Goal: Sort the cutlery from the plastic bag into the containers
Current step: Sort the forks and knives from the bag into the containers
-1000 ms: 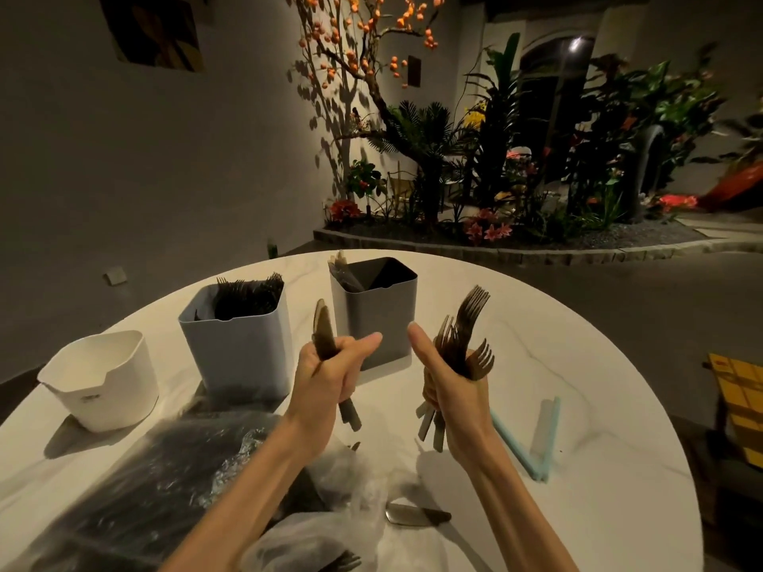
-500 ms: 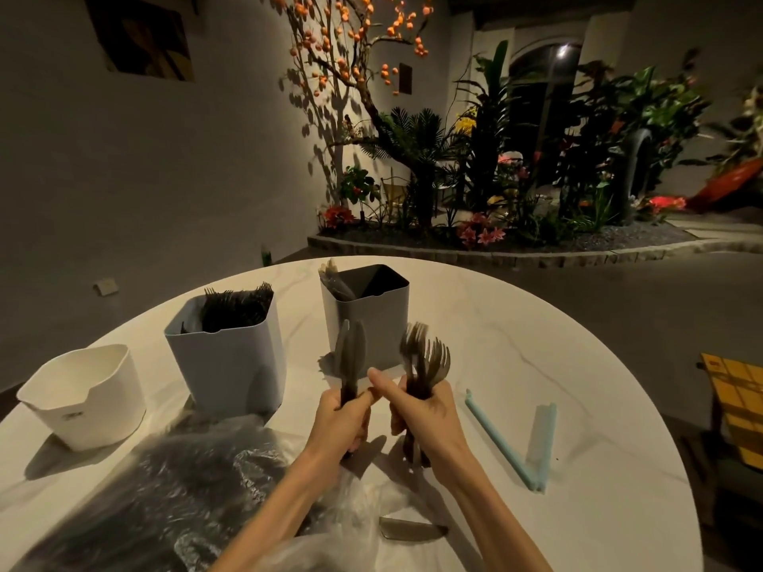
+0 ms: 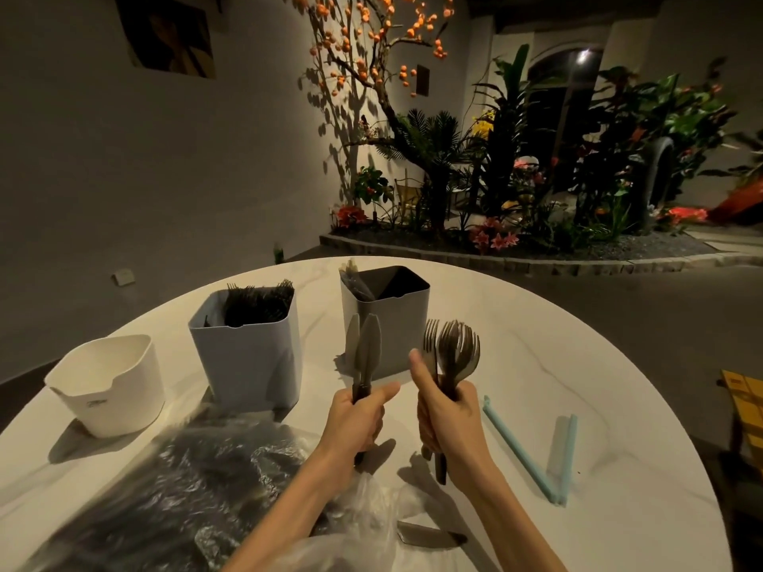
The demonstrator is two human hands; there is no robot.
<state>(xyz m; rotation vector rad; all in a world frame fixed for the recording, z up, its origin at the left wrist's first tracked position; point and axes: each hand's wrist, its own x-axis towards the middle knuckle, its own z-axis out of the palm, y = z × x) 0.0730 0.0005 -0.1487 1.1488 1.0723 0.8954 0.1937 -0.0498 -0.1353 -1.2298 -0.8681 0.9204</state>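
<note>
My left hand [image 3: 355,421] grips dark plastic knives [image 3: 365,353] upright by their handles, in front of the grey container [image 3: 406,328], which holds a few knives at its back left corner. My right hand [image 3: 448,419] grips a bundle of dark forks [image 3: 454,355], tines up, just right of that container. The light blue container [image 3: 247,365] to the left is full of forks. A white container [image 3: 109,386] stands at far left. The crumpled clear plastic bag [image 3: 173,501] with dark cutlery lies in front of me on the left.
The round white marble table [image 3: 557,365] carries a light blue bag clip [image 3: 536,460] on the right. A loose knife [image 3: 429,538] lies near the bag's mouth. A planter with trees and flowers stands beyond the table, and a yellow object sits at the far right edge.
Both hands dropped toward the table and drew together, then separated a little. The forks in my right hand now stand more upright, and the knives sit upright in the left.
</note>
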